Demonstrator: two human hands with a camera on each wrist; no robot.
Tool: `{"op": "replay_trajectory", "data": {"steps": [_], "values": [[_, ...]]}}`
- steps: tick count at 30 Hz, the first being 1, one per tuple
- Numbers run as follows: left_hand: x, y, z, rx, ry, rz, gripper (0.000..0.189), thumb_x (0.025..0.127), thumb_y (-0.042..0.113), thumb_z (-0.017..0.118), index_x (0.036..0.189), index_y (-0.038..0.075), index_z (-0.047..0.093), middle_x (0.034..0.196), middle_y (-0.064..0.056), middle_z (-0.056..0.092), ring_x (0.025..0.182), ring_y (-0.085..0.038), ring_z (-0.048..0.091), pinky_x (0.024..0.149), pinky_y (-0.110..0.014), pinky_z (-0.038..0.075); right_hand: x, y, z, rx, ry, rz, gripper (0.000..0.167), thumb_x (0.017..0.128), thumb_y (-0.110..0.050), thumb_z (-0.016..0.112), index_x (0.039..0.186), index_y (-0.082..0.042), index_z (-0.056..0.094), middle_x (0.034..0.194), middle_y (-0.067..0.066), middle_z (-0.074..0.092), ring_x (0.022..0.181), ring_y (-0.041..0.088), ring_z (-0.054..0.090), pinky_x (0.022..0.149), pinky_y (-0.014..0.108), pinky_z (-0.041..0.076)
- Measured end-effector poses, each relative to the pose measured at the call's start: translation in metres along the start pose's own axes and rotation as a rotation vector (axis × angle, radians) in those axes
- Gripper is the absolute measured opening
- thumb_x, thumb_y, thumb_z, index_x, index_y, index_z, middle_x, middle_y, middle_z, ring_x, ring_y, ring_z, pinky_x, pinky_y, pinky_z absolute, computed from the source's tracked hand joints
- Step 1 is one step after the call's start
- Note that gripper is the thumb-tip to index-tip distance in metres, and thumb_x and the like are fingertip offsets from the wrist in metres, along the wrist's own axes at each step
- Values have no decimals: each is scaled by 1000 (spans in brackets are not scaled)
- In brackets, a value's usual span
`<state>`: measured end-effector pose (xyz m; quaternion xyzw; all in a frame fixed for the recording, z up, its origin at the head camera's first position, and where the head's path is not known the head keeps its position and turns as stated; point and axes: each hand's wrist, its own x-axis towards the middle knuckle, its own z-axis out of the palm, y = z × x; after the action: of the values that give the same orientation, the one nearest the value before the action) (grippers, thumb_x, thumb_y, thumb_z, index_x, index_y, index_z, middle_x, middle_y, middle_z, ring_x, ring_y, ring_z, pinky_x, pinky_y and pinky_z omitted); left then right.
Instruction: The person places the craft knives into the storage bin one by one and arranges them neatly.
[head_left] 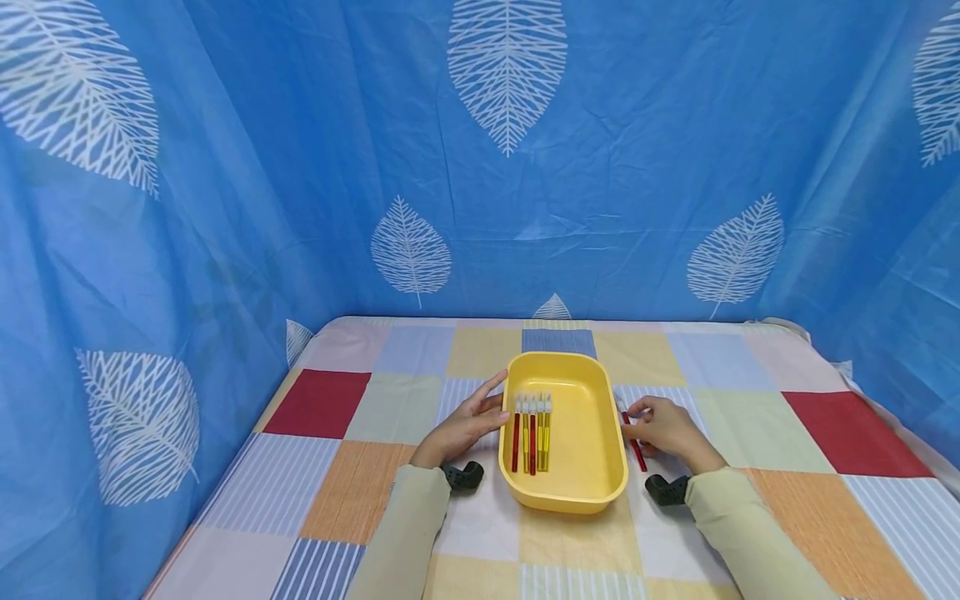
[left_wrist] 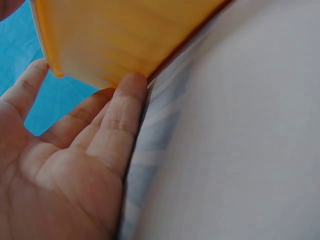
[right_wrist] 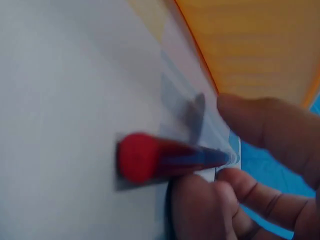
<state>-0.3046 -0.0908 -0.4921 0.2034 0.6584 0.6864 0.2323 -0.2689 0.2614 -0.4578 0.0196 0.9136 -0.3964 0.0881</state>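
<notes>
A yellow plastic tray stands on the patchwork cloth between the hands. Several slim red and gold pens with clear or whitish ends lie side by side in its left half. My left hand is at the tray's left side; its extended fingers touch the outer wall and rim. To the right of the tray, a red pen lies on the cloth. My right hand is over this pen, fingers beside its shaft, while the thumb appears apart from it.
A patchwork cloth covers the table. Blue curtains with white leaf prints hang behind and on both sides. Dark wrist devices sit beneath both wrists, close to the cloth.
</notes>
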Motion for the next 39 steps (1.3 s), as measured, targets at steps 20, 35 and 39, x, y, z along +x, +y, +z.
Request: {"op": "replay_trajectory", "data": {"steps": [20, 35, 39], "values": [[0, 4, 3, 20, 24, -14, 79, 111, 7, 56, 176, 19, 14, 173, -24, 32, 158, -41, 36, 125, -55, 37, 3, -1, -3, 40, -9, 66, 33, 89, -3, 72, 116, 12, 61, 81, 8, 65, 57, 14, 59, 55, 26, 57], [-2, 3, 1, -1, -12, 9, 79, 111, 7, 55, 176, 16, 11, 173, -28, 29, 159, -43, 33, 127, -54, 34, -11, -17, -16, 136, 16, 35, 41, 100, -6, 72, 133, 13, 56, 101, 18, 71, 75, 20, 61, 64, 32, 63], [-2, 4, 2, 8, -6, 8, 79, 111, 7, 55, 176, 16, 12, 173, -28, 29, 159, -43, 33, 127, -53, 35, -16, -21, -18, 150, 24, -1, 41, 100, -6, 71, 134, 14, 56, 103, 19, 72, 74, 19, 62, 64, 32, 63]]}}
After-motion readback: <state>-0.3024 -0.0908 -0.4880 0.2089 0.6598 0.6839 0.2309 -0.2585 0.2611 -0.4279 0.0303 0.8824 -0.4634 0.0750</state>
